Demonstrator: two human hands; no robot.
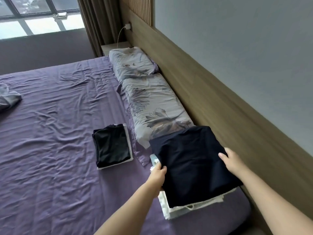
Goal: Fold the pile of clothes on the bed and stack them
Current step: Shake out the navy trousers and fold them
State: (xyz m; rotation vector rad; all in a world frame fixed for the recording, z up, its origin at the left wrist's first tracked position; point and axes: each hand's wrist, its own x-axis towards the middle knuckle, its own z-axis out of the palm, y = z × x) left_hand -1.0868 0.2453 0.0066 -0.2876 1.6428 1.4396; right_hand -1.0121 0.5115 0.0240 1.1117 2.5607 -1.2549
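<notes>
1. Folded clothes sat in two stacks on the purple bed sheet (50, 133), both toward the headboard side of the bed.
2. Nearest the person, a dark navy folded garment (191, 167) topped the larger stack, lying over white folded pieces (179, 210) whose edges showed along its near and left sides.
3. That stack was at the near corner of the bed, its far edge touching the closer floral pillow (152, 106).
4. At the garment's left edge, the left hand (157, 175) gripped it, thumb on top and fingers curled underneath.
5. On the garment's right part, the right hand (232, 160) rested with the thumb lying on the cloth; its fingers were out of sight past the edge, so whether they curled round it could not be told.
6. Just to the left, apart from the first, a smaller stack (111, 146) had a black folded item on top and a white layer underneath.
7. A second floral pillow (132, 63) lay farther along the wooden headboard (203, 92).
8. Crumpled grey cloth (8, 97) lay at the bed's far left edge, well apart from both stacks.
</notes>
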